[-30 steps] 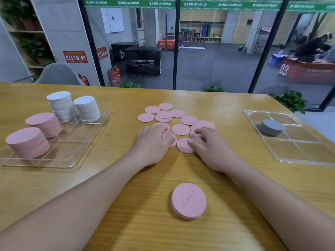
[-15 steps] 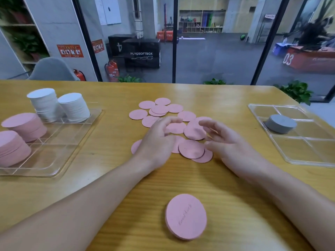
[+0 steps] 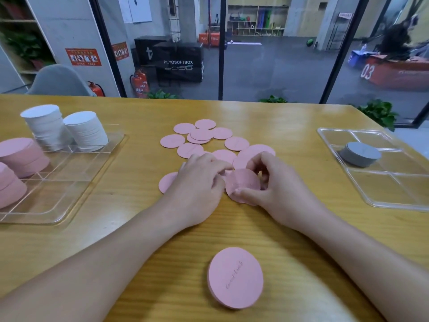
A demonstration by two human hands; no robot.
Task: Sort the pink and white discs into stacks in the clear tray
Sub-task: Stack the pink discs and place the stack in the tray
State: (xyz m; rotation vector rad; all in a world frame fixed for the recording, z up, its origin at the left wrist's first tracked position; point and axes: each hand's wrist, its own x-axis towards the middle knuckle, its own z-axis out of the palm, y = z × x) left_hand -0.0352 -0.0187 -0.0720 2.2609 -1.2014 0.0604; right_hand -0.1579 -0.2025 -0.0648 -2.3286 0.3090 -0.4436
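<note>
Head view, sorted so far: the clear tray (image 3: 102,163) at the left of the table (image 3: 290,126) holds two white stacks (image 3: 65,129) in its far compartments and two pink stacks (image 3: 16,166) nearer its left side, partly cut off by the frame edge.
Head view, left to sort: about a dozen loose pink discs (image 3: 204,135) lie scattered mid-table, some overlapping; no loose white disc is visible.
Head view, near stack: a small pink pile (image 3: 235,277) sits on the table close to the person, outside any tray.
Head view, right hand (image 3: 276,189): thumb and curled fingers pinch one held pink disc (image 3: 242,184), tilted up off the table.
Head view, left hand (image 3: 199,184): fingers bent over the discs beside the held one, fingertips touching its edge; whether it grips anything cannot be told.
Head view, second tray (image 3: 380,198): at the right, with one grey stack (image 3: 359,154).
Progress, as a judgement: white sorting looks finished; the pink remainder must be gathered and moved to the left tray.
</note>
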